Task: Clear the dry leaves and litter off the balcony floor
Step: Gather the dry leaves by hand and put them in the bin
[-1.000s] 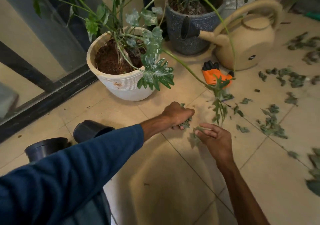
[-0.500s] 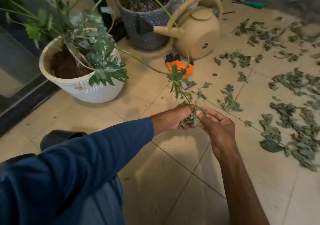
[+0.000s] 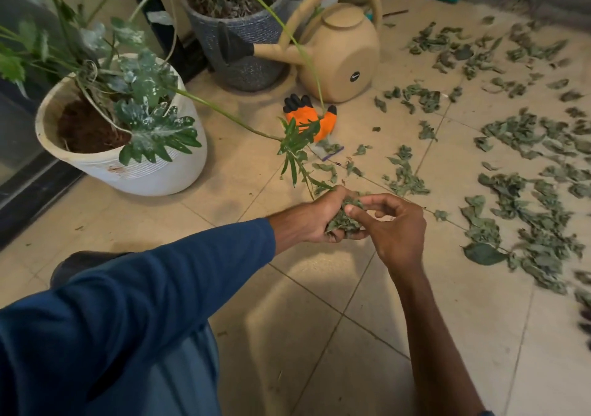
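Observation:
My left hand grips a bunch of dry grey-green leaves a little above the tiled floor. My right hand is right beside it, its fingers loosely bent and its thumb tip pressing on the bunch. Many more dry leaves lie scattered over the tiles to the right, and a small heap lies just beyond my hands. A small clear wrapper with a purple edge lies near the glove.
A white pot with a drooping plant stands at the left, its long stem reaching down to my hands. Behind are a grey pot, a beige watering can and an orange glove. A black pot sits by my left arm.
Both hands have risen from the floor and come together, and the right hand has added its leaves to the bunch in the left. The view has swung right, showing more scattered leaves.

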Tool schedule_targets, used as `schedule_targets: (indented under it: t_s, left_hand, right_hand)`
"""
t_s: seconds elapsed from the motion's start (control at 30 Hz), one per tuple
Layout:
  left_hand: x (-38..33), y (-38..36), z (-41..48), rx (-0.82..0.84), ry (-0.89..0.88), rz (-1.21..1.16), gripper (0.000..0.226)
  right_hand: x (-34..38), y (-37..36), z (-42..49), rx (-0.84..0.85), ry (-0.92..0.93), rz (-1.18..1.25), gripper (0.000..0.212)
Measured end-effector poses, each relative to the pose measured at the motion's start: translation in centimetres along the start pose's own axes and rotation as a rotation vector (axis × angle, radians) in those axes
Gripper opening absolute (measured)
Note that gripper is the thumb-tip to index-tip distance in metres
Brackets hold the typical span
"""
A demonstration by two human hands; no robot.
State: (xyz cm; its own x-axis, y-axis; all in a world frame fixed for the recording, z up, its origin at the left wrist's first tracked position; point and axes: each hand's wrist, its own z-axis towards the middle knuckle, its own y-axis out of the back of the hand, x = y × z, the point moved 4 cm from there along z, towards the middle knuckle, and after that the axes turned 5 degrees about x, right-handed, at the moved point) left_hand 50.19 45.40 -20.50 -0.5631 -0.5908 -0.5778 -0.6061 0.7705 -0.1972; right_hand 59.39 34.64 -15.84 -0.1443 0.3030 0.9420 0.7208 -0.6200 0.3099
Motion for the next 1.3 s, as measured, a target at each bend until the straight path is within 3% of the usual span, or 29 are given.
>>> schedule_targets:
  t_s: [0.07,0.43,0.57,0.73,0.83,0.93,1.03,1.17,1.3]
  left_hand:
    - [-0.5,0.0,-1.2,-0.038,-0.031,0.123,0.029]
    - [2.0,3.7,-1.8,-0.401,-0.107,0.259,0.027]
    - [1.6,4.6,-1.9,-0.524,-0.165,0.367,0.033]
    - [1.3,4.5,-2.3,-0.567,-0.222,0.511,0.035]
    - [0.7,5.5,-3.3,-0.567,-0.240,0.451,0.032]
    - [1.0,6.8,-3.9,-0.549,-0.196,0.435,0.028]
    - [2.0,8.3,-4.5,-0.535,-0.130,0.463,0.030]
    - [3.1,9.7,-5.7,-0.542,-0.097,0.434,0.025]
    - [3.9,11.6,-6.7,-0.599,-0.078,0.431,0.032]
  right_hand:
    - [-0.3,-0.7,0.0,0.017,0.023,-0.062,0.020]
    - [-1.6,-5.9,-1.8,0.204,0.231,-0.193,0.017]
    - [-2.3,-5.8,-1.7,0.339,0.165,-0.044,0.029]
    - [-3.1,-5.0,-0.9,0.307,-0.013,0.221,0.015]
    - [-3.8,-4.2,0.2,0.329,-0.116,0.314,0.020]
    - [-5.3,-4.0,3.1,0.236,-0.145,0.132,0.015]
    - [-5.4,-6.2,6.3,0.114,-0.046,-0.121,0.020]
    - [-5.3,-10.7,9.6,0.120,0.036,-0.343,0.036]
    - [-6.5,-13.3,10.8,0.142,0.041,-0.580,0.019]
